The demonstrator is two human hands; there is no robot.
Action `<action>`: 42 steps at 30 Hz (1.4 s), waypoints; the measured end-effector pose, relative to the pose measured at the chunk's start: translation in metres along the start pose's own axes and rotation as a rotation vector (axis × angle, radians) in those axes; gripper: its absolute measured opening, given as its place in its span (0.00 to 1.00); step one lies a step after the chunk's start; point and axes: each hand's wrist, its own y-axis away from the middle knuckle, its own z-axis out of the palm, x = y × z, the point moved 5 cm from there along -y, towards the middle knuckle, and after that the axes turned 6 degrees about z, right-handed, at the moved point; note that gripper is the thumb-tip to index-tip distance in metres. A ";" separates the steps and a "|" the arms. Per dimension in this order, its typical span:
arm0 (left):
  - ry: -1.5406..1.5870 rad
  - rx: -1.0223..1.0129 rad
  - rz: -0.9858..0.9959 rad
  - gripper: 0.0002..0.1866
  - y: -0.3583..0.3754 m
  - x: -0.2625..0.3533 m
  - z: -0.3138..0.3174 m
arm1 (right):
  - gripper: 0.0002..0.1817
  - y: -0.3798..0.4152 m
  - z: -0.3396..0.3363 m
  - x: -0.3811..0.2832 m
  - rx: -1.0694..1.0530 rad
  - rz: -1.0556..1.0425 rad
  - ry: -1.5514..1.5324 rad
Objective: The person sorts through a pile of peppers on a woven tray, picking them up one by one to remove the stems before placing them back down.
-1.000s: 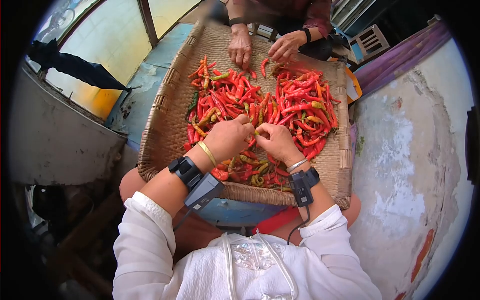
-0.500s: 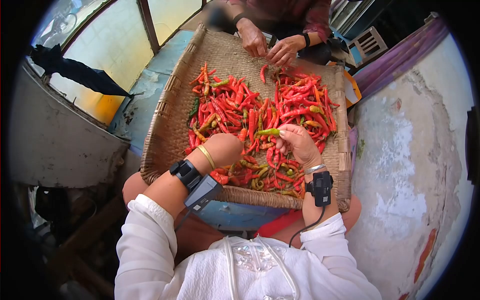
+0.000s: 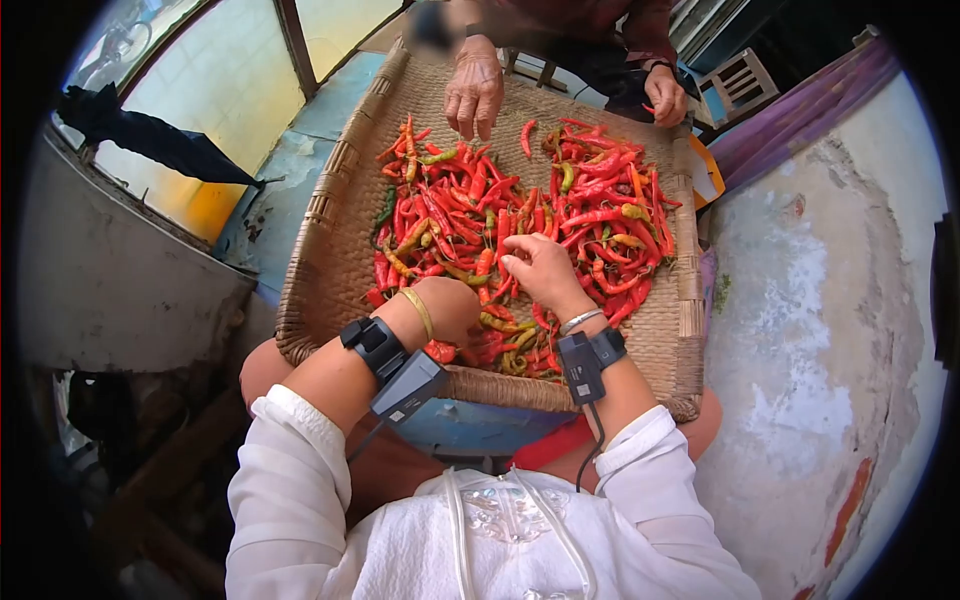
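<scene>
in the woven tray (image 3: 690,300), glossy red peppers (image 3: 600,190), some green-tinged, tapered and curled, lie in loose heaps. step judged: handling single peppers. my right hand (image 3: 548,275) is over them, thumb and forefinger slightly parted, nothing seen between. my left hand (image 3: 445,308) bends inward; fingers hidden, grip i cannot tell. co-worker's hand (image 3: 474,95) above far side.

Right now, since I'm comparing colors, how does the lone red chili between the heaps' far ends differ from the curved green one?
The red chili is red, the green one yellow-green. The red chili lies apart; the green one rests among the right heap. Both are in the basket.
</scene>
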 end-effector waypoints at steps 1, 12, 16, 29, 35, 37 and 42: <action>0.000 -0.007 0.002 0.15 0.001 0.001 0.001 | 0.22 0.004 0.009 -0.003 -0.064 -0.008 0.070; 0.051 0.036 -0.039 0.11 -0.005 -0.005 0.003 | 0.15 0.009 0.018 0.014 -0.065 0.165 0.135; 0.008 0.219 -0.096 0.12 -0.001 -0.010 -0.011 | 0.20 0.016 0.008 -0.001 -0.013 0.054 0.137; -0.095 0.466 -0.215 0.15 0.004 -0.014 -0.032 | 0.06 0.017 0.007 0.005 0.036 0.402 -0.849; 0.046 0.616 -0.258 0.24 0.009 -0.011 -0.042 | 0.05 0.023 0.005 -0.008 -0.138 0.419 -0.891; 0.053 0.617 -0.260 0.25 0.011 -0.009 -0.044 | 0.05 0.026 0.008 -0.005 -0.170 0.427 -0.951; -0.072 0.516 -0.383 0.20 0.016 -0.021 -0.044 | 0.04 0.022 -0.027 0.011 -0.012 0.521 -1.108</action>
